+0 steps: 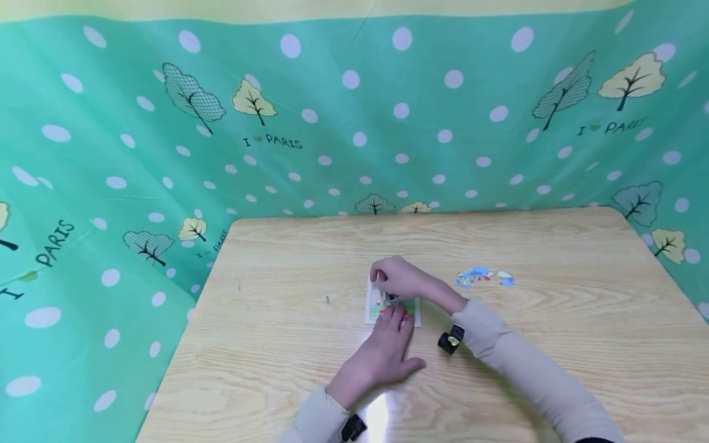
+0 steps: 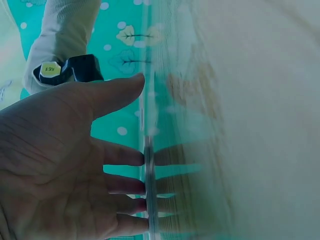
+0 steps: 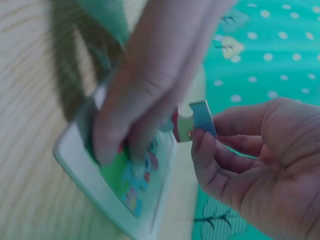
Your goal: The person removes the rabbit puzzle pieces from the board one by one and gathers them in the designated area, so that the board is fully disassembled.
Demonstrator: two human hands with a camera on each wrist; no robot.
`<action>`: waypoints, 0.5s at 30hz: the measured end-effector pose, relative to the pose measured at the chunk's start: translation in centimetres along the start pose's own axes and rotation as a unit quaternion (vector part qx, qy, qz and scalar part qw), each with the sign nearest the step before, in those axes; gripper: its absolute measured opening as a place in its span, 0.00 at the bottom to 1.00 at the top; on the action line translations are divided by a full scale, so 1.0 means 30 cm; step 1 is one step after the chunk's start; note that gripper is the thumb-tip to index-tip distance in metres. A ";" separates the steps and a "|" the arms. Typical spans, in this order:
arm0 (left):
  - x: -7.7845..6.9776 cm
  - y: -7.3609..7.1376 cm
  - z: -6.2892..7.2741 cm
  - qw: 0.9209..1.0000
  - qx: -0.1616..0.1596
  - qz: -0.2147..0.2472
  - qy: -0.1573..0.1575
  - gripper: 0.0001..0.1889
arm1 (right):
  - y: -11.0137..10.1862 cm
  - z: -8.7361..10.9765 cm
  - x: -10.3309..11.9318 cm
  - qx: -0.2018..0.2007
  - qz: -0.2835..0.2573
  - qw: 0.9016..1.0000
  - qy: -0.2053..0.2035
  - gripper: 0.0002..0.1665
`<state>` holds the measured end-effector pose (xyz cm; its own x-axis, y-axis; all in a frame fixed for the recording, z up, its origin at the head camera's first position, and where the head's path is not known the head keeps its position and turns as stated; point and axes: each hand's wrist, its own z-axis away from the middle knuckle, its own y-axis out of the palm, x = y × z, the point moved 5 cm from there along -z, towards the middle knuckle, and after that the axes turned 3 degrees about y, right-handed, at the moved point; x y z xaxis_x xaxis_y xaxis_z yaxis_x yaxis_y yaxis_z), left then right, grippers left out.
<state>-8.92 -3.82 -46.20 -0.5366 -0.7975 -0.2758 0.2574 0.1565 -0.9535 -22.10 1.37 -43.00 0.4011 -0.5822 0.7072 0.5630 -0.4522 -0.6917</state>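
Note:
A small jigsaw puzzle in a white-bordered tray point(image 1: 368, 312) lies on the table, its colourful picture partly covered by both hands. My left hand point(image 1: 383, 355) rests its outstretched fingers on the near part of the puzzle, thumb spread to the side. Over the far part of the tray, my right hand point(image 1: 400, 278) pinches a puzzle piece point(image 3: 202, 118) between thumb and fingertips. That piece, blue at one end with green and red beside it, is held tilted above the tray's edge in the right wrist view.
Several loose puzzle pieces point(image 1: 479, 274) lie to the right of the tray. A small dark mark point(image 1: 327, 300) shows on the wooden table point(image 1: 266, 344) to its left. Green dotted cloth point(image 1: 310, 141) hangs behind and along the left side.

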 end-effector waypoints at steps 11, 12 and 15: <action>-0.001 0.002 0.002 1.000 0.017 0.008 -0.013 0.46 | -0.170 0.132 -0.059 -0.139 -0.038 0.990 0.010 0.16; -0.002 0.002 0.001 1.000 0.016 0.004 -0.011 0.46 | -0.181 0.149 -0.066 -0.147 -0.035 0.988 0.013 0.15; -0.004 0.002 -0.001 1.000 0.012 -0.007 -0.008 0.45 | -0.209 0.197 -0.090 -0.171 -0.023 0.985 0.023 0.13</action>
<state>-8.85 -3.69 -46.23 -0.5271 -0.8093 -0.2593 0.2689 0.1305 -0.9543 -22.45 9.77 -39.70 0.3432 -0.5831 0.7363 0.3002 -0.6747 -0.6743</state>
